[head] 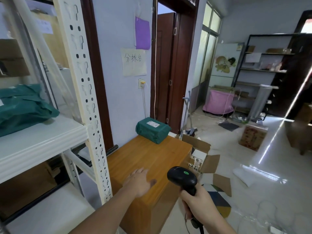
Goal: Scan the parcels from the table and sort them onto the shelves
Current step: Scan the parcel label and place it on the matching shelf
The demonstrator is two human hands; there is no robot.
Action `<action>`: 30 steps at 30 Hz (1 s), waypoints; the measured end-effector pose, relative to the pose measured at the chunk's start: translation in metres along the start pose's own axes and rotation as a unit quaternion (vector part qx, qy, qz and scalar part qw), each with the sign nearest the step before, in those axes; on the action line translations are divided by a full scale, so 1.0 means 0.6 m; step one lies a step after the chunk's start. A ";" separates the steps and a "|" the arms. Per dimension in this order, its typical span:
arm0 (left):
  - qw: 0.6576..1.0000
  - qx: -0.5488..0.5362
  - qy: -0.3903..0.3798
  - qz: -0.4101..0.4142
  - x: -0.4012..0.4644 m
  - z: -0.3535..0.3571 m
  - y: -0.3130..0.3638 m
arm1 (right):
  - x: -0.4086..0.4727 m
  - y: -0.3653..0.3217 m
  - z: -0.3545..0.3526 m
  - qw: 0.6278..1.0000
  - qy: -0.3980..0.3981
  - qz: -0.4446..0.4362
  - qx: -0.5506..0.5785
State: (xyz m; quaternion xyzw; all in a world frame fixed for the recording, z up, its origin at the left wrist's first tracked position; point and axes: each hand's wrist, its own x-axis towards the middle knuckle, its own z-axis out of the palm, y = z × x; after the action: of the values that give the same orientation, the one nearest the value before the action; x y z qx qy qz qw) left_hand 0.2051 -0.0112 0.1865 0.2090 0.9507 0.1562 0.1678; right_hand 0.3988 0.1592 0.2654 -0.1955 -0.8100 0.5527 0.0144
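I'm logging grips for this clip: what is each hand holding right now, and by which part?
The right hand grips the black barcode scanner by its handle, below the head. The left hand holds nothing, fingers extended above the wooden table.

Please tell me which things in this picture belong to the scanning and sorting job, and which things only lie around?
For the job:
- green parcel at the far end of the wooden table
- black scanner, held by the right hand
- left hand, reaching out open over the table
- white shelf, with green parcels on it

Just lying about:
- open cardboard box on the floor
- pink bag
- purple sheet on the wall
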 end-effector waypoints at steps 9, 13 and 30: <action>1.000 -0.013 0.021 -0.005 0.090 -0.025 0.052 | 0.092 -0.006 -0.057 0.999 0.001 -0.026 -0.020; 0.999 -0.011 0.038 -0.006 0.133 -0.032 0.076 | 0.138 -0.004 -0.090 0.999 -0.004 -0.038 -0.032; 0.999 -0.002 0.036 -0.024 0.285 -0.034 0.126 | 0.298 0.019 -0.169 0.999 -0.001 -0.035 0.002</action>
State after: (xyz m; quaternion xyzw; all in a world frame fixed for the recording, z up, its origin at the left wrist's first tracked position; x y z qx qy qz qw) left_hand 0.0772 0.1265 0.1892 0.1800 0.9606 0.1612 0.1377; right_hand 0.2617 0.3121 0.2600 -0.1662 -0.8152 0.5538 0.0335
